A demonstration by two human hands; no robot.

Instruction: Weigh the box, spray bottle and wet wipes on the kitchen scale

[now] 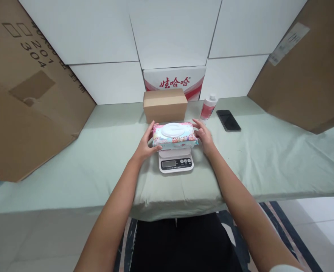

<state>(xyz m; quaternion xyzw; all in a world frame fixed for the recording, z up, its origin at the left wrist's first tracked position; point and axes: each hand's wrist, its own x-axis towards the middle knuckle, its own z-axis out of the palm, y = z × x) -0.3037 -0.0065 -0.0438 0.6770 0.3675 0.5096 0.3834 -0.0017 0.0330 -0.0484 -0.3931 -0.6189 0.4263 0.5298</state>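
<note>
A pack of wet wipes point(173, 139) with a white oval lid and a pink and light-blue printed wrapper sits on top of a white kitchen scale point(176, 170). My left hand point(145, 145) grips its left end, thumb along the near side and fingers behind. At the opposite end, my right hand point(205, 138) holds the pack with bent fingers, the index finger stretched along the far corner. The pack covers most of the weighing plate. The scale's display and buttons face me; no reading can be made out.
Behind the pack stands a small brown carton point(165, 107), before a white box with red lettering point(174, 77). A bottle with a pink label point(208, 107) and a black phone point(228, 121) are at right. Large cardboard sheets point(42, 121) flank the green-clothed table point(274, 158).
</note>
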